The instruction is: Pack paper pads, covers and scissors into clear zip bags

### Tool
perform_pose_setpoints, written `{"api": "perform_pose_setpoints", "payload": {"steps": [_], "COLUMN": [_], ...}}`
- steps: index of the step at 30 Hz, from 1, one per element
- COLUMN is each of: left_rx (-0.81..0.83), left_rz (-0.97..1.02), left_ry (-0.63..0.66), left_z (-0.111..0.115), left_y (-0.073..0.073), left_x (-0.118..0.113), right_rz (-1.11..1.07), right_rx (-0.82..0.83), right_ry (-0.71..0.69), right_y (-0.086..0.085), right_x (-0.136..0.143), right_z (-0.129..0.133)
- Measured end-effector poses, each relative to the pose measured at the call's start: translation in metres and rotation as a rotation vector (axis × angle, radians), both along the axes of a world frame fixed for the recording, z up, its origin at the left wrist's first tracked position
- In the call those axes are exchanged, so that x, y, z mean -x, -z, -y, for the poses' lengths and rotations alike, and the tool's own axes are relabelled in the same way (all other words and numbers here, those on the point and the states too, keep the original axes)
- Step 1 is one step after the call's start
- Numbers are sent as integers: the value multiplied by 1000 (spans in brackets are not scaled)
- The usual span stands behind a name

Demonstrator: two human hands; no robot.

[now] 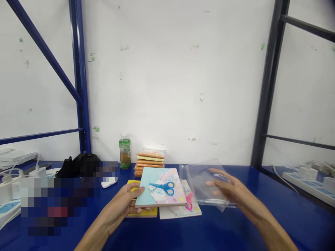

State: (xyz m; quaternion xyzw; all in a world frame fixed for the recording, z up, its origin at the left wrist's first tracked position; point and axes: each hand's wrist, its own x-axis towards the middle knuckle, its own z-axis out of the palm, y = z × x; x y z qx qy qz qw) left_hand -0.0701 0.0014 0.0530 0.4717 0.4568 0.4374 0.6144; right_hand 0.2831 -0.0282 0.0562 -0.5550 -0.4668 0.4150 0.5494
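My left hand (131,198) grips the left edge of a light blue and pink booklet (146,193), thumb on top and fingers beneath. Blue scissors (163,187) lie on its cover. Beneath it, a yellow booklet (149,212) and a white booklet (180,212) with pink scissors (189,202) rest on the table, both partly covered. On the right, a clear plastic bag (202,181) is at my right hand (225,184), whose fingers are spread against or behind the film; whether they pinch it is blurred.
Behind the booklets stand a stack of orange packs (150,162) and a green-labelled bottle (125,151). A white case (109,182) and a black bag (78,165) lie left on the blue table (209,230). Power strips (311,181) sit at both sides.
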Motion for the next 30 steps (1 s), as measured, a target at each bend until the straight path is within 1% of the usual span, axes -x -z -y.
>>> {"api": "perform_pose_setpoints", "payload": {"steps": [4,5,7,8,9,10,11,12,14,15,16,18,20,23,26,30], "left_rx": [-11,-13,-16,-19,-21,-21,-19,-18,-22,-27,-32,-32,-15,-7,-31,-79], "left_rz": [3,5,12,18,22,25,25,22,12,6,0,-14,-58,-140,-144,-98], "left_ry": [-1,2,11,18,28,38,49,62,97,120,147,197,220,233,265,283], "left_z": [-3,-4,-4,-4,-3,-2,-1,1,5,7,9,13,15,17,16,19], "left_y": [-1,-1,0,0,0,0,0,-1,-1,-2,-2,-3,-5,-7,-11,-24], "left_x": [1,1,1,0,-1,-1,-3,-4,-8,-10,-12,-15,-16,-13,-8,4], "right_rz": [356,440,570,609,628,617,549,425,153,50,-47,-184,-226,-158,-99,-46], "right_rx": [-15,-11,-48,-95,-149,-200,-227,-212,-122,-69,-35,-2,3,12,-2,-18], "right_ry": [452,543,660,679,668,615,517,366,55,-65,-160,-263,-297,-290,-241,-146], "right_y": [14,16,15,13,10,7,5,3,4,5,7,10,11,6,-6,-20], "right_x": [-29,-33,-34,-30,-22,-11,3,19,53,68,80,94,96,86,73,55], "right_z": [-15,-19,-23,-22,-20,-17,-13,-9,-3,0,1,2,2,4,11,25]}}
